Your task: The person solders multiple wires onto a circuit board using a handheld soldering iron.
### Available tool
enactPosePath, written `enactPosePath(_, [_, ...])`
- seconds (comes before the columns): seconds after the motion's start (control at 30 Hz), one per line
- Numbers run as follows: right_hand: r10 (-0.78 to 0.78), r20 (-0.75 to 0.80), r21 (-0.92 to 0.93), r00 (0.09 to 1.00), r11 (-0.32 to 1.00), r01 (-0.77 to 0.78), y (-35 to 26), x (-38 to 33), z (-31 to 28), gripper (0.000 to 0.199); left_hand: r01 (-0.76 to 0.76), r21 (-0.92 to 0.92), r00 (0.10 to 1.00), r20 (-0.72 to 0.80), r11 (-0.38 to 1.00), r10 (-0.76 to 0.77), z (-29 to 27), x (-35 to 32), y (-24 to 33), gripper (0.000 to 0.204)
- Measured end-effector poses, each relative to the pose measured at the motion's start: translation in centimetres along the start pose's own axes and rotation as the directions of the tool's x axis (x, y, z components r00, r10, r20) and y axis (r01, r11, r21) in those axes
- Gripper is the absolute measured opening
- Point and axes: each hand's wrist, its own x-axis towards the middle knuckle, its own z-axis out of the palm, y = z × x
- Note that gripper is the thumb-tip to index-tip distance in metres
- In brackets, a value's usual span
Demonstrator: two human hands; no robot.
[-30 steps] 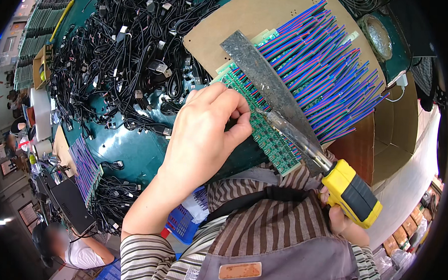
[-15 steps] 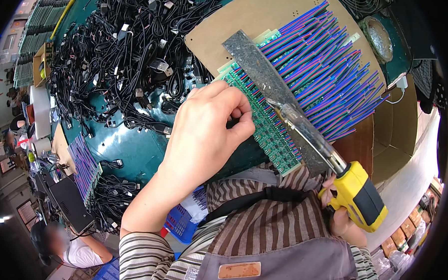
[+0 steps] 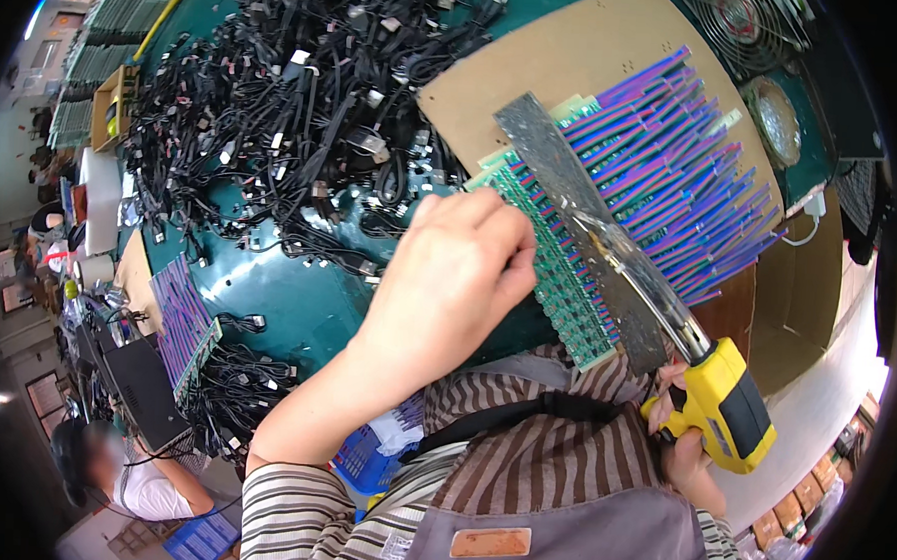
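Observation:
My left hand point(image 3: 447, 270) is closed in a pinch beside the left edge of a panel of green circuit boards point(image 3: 566, 303); whatever lies between its fingertips is hidden. In my right hand point(image 3: 689, 463) is a yellow and black soldering gun point(image 3: 731, 407), its long metal nose angled up and left so that the tip is over the flat metal bar point(image 3: 558, 180). That dark, worn bar lies diagonally across the boards. Blue, red and green wires point(image 3: 673, 190) fan out from its far side toward the right. Brown cardboard point(image 3: 467, 96) lies under the panel.
A large tangle of black cables point(image 3: 305, 124) covers the left of the green table point(image 3: 257, 302). Another wired board panel point(image 3: 182, 318) lies at far left. A fan point(image 3: 745, 28) stands at the back right, above an open cardboard box point(image 3: 794, 285). A co-worker point(image 3: 155, 477) sits lower left.
The whole view has shifted, so the table and its things appear farther right and a little lower. Both hands keep nearly the same place relative to the boards.

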Motion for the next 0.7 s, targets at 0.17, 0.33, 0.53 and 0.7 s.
enactPosePath(0.17, [-0.059, -0.089, 0.042, 0.994, 0.997, 0.063, 1.4, -0.2, -0.1, 0.076, -0.053, -0.103, 0.997, 0.042, 0.993, 0.058, -1.9, 0.2, -0.9, 0.009])
enactPosePath(0.33, [-0.081, -0.127, 0.058, 0.989, 0.994, 0.089, 1.2, -0.2, 0.2, 0.073, 0.221, 0.487, 0.854, -0.516, 0.845, 0.074, -5.0, 1.9, -4.8, 0.022])
enactPosePath(0.53, [-0.083, -0.098, 0.071, 0.992, 0.993, 0.091, 1.7, -0.4, -0.5, 0.073, 0.281, 0.311, 0.896, -0.423, 0.908, -0.133, -6.1, 0.3, -5.9, 0.011])
enactPosePath(0.7, [-0.078, -0.085, 0.072, 0.993, 0.994, 0.084, 1.1, -0.2, -0.3, 0.073, 0.175, 0.166, 0.931, -0.349, 0.971, -0.108, -7.1, -2.2, -3.4, 0.013])
